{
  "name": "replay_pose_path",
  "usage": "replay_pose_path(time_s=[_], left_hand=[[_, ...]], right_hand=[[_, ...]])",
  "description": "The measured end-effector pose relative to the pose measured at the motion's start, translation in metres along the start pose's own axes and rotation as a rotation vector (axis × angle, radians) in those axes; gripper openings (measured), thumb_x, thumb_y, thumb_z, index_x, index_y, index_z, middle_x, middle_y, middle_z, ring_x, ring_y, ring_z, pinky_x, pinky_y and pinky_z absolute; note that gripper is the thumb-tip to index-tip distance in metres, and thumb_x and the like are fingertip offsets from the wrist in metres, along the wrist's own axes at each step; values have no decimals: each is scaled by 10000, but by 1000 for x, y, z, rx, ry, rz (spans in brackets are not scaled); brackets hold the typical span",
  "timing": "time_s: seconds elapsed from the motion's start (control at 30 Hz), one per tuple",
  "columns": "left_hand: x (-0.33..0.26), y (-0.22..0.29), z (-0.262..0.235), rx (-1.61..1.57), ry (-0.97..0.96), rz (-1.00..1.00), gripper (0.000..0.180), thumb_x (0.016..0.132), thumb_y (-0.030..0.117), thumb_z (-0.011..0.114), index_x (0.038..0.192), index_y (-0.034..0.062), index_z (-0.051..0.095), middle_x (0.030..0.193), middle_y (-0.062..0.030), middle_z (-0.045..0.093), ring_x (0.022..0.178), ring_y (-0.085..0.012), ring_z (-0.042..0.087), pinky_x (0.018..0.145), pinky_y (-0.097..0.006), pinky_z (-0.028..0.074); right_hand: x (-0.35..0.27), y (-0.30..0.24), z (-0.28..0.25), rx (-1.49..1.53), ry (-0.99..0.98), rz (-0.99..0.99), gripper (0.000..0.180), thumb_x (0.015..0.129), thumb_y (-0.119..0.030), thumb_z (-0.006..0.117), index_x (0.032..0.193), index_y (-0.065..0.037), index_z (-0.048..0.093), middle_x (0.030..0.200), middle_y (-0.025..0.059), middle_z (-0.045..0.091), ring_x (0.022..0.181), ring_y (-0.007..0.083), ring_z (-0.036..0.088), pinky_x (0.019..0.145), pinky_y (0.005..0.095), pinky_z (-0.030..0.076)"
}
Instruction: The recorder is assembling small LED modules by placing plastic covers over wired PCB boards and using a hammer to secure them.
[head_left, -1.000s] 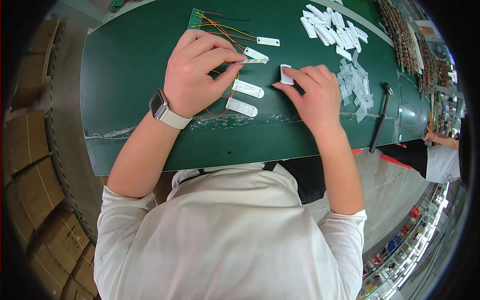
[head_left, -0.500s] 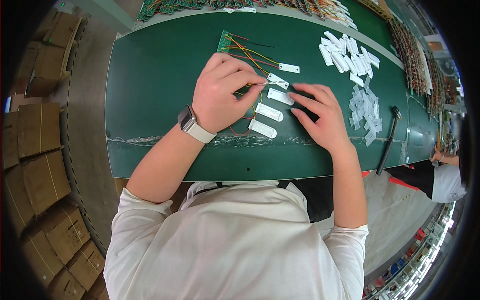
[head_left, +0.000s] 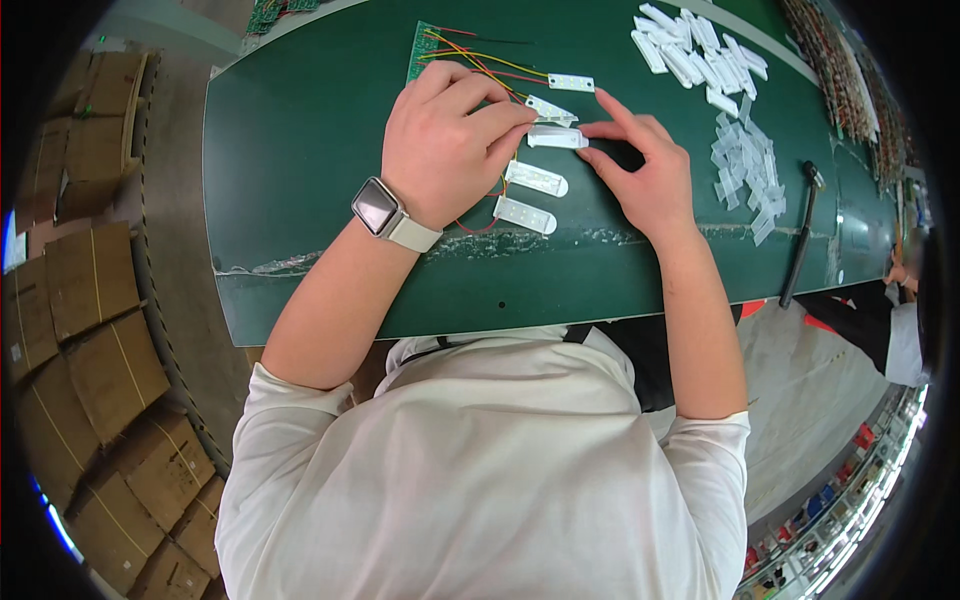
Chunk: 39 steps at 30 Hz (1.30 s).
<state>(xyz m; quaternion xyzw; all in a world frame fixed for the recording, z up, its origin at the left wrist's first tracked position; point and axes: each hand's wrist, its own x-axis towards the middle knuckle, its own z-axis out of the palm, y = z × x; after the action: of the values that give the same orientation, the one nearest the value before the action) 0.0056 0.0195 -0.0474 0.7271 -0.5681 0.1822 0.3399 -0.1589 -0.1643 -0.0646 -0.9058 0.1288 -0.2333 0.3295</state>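
Observation:
My left hand (head_left: 450, 140), with a watch on its wrist, pinches a small white LED board (head_left: 556, 119) seen nearly edge-on. Just below it lies a white plastic housing (head_left: 556, 138), its right end between the thumb and a finger of my right hand (head_left: 645, 175). The right index finger points up near another LED board (head_left: 571, 83). One more LED board (head_left: 545, 104) lies partly behind the held one. Nearer to me, two housings (head_left: 538, 179) hold LED boards. Red and yellow wires (head_left: 485, 58) run from the green circuit board (head_left: 421, 50) toward the LED boards.
White housings (head_left: 690, 50) are heaped at the far right of the green table (head_left: 300, 150). Thin translucent pieces (head_left: 745, 165) lie nearer, beside a black-handled tool (head_left: 802, 235). Cardboard boxes (head_left: 85, 280) are stacked at left. Another person's arm (head_left: 905, 275) shows at right.
The view has shifted, so the table sits higher in the picture. My right hand has closed on the housing's end, and the held LED board is now just above that housing.

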Motion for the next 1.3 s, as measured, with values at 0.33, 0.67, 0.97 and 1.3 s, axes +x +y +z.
replay_pose_path(time_s=[0.33,0.67,0.97,1.3], left_hand=[[-5,4,0,188,-148,142,268,765,126,811,1006,242,832,1065,51,702,1071,-228,630,840,-377,542],[-9,5,5,257,-214,137,454,707,73,778,1117,265,816,1213,24,684,1175,-239,604,914,-392,534],[-8,4,5,232,-144,120,304,726,78,788,1002,204,819,1008,61,719,988,-199,635,804,-358,540],[-8,-1,5,203,-135,198,184,746,99,807,920,159,802,868,61,703,892,-185,630,749,-345,527]], right_hand=[[-3,1,0,-46,-16,-131,425,845,-120,804,1265,-150,741,1046,7,767,993,236,660,908,372,539],[-4,1,2,-82,-11,-178,260,862,-102,777,1120,-133,791,1075,14,733,1017,247,651,909,377,539],[-6,3,4,-186,-12,-288,265,822,-89,770,1070,-174,810,1098,-15,714,1004,221,645,884,368,545],[-5,-2,6,-350,71,-419,233,785,-114,786,1007,-183,811,1099,-36,730,967,190,669,798,346,574]])
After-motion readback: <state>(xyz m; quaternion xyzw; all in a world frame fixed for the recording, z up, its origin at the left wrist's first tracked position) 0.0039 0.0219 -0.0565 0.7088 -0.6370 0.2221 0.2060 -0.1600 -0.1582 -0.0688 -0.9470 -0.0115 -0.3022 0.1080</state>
